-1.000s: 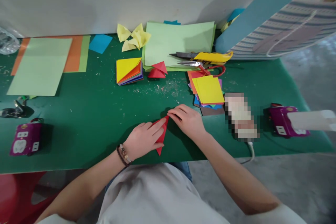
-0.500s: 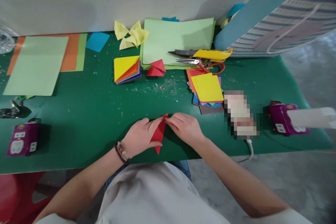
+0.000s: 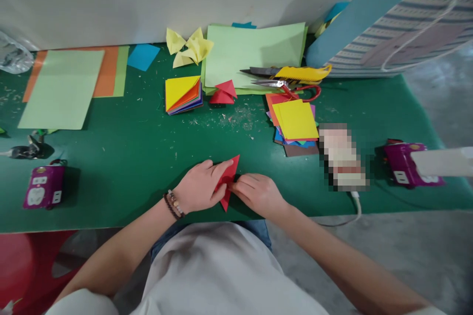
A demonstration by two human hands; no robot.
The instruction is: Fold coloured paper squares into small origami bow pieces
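I logged one red paper [image 3: 227,182], already folded to a point, folds remaining unclear, near the green work mat's [image 3: 121,182] front edge; left hand [image 3: 198,187] and right hand [image 3: 259,196] together, clamped on it.

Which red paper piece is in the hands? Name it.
The folded red triangle between the left hand and right hand; the other red folded pieces lie farther off, against the green paper sheets.
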